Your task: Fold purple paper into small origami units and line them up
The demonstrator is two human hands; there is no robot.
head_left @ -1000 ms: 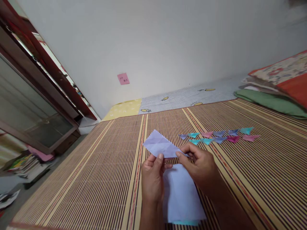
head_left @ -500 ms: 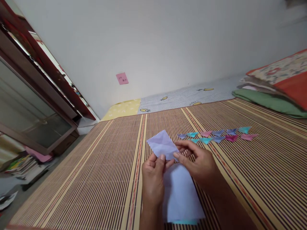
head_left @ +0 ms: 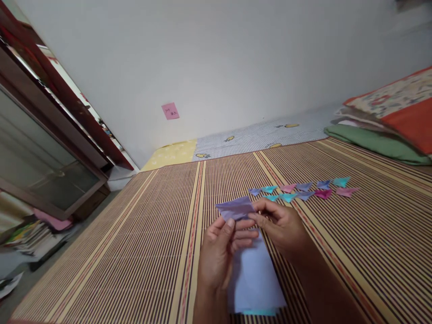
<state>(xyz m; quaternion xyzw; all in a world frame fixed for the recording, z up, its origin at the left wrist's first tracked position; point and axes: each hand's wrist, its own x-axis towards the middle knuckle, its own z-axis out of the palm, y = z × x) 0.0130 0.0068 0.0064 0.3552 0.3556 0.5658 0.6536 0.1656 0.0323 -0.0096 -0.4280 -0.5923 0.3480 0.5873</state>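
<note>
A small creased sheet of purple origami paper (head_left: 235, 208) is held up in front of me, tilted so that it looks like a narrow four-sided shape. Its lower edge is pinched by my left hand (head_left: 218, 249), thumb in front and the other fingers extended behind and below. My right hand (head_left: 281, 225) grips the right corner between thumb and fingers. Under both hands lies a stack of pale lavender paper (head_left: 256, 279), with a turquoise sheet (head_left: 261, 312) showing at its near edge. Beyond my right hand sit two rows of small folded paper pieces (head_left: 305, 195) in turquoise, pink, purple and magenta.
A striped woven mat (head_left: 151, 243) covers the surface. Folded bedding (head_left: 381, 146) is piled at the far right. Patterned cloth (head_left: 243, 139) runs along the wall, which carries a pink note (head_left: 170, 111). At left are a glass-paneled door (head_left: 43, 153) and stacked books (head_left: 30, 236).
The purple paper has gone from a flat, face-on diamond to a tilted, narrower shape, a little lower and to the right. My left fingers have spread out beneath it.
</note>
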